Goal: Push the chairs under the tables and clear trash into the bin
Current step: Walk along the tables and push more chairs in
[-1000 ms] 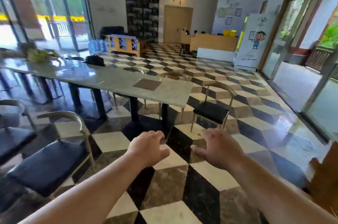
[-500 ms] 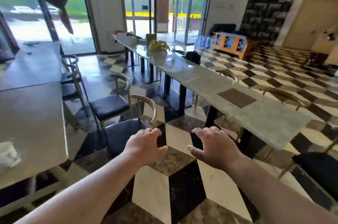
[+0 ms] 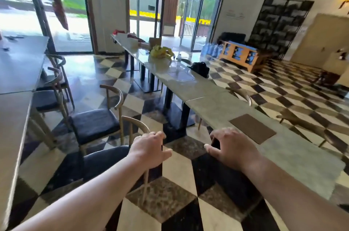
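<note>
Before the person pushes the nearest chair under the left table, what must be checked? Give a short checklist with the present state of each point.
1. Left hand on the backrest of the nearest chair: ok, it lies over the top rail.
2. Firm grip on the rail: cannot tell, the fingers hide it.
3. Right hand free: ok, open and holding nothing.
4. Chair faces the left table: ok.
5. Room under that table edge: cannot tell, it is hidden.
6. Second chair already pushed in: not ok, it stands out.

Both bare forearms extend forward, palms down. The left hand [image 3: 149, 150] and right hand [image 3: 231, 148] are level, apart, fingers loosely curled and spread, neither gripping anything.
</note>
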Demonstrator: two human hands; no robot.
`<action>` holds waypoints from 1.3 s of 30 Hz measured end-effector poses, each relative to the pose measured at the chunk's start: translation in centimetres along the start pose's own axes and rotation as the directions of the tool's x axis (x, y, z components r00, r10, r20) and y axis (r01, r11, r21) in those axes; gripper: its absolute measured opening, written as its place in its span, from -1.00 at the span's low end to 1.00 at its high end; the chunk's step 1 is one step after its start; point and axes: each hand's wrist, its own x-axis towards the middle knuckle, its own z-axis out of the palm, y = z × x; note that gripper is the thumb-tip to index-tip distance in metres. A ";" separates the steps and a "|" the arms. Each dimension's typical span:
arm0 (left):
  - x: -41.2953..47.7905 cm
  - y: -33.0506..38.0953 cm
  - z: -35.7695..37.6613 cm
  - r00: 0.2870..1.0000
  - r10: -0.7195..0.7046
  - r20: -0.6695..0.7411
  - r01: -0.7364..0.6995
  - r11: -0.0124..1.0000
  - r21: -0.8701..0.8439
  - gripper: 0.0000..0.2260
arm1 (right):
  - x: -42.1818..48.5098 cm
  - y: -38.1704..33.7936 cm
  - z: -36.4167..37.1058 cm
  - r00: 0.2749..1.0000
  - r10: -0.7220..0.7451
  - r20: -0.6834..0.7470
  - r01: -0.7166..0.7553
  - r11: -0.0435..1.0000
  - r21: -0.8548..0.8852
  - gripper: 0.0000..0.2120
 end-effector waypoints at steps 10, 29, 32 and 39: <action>16.2 -1.4 4.2 0.998 -0.020 0.064 0.017 0.999 0.051 -0.50 | 17.8 6.2 6.4 0.992 -0.119 0.032 0.116 0.989 0.087 -0.41; 44.4 -7.6 8.5 0.896 -0.441 0.039 0.441 0.897 0.021 -0.47 | 57.1 11.2 12.1 0.821 -0.553 0.143 0.542 0.833 0.109 -0.44; 49.1 -11.2 10.5 0.872 -0.488 0.047 0.489 0.872 -0.031 -0.48 | 62.8 10.0 14.1 0.779 -0.604 0.165 0.607 0.794 0.042 -0.43; 59.0 -19.2 16.1 0.821 -0.560 0.116 0.571 0.812 -0.120 -0.44 | 76.9 6.8 17.6 0.737 -0.617 0.276 0.639 0.769 0.016 -0.42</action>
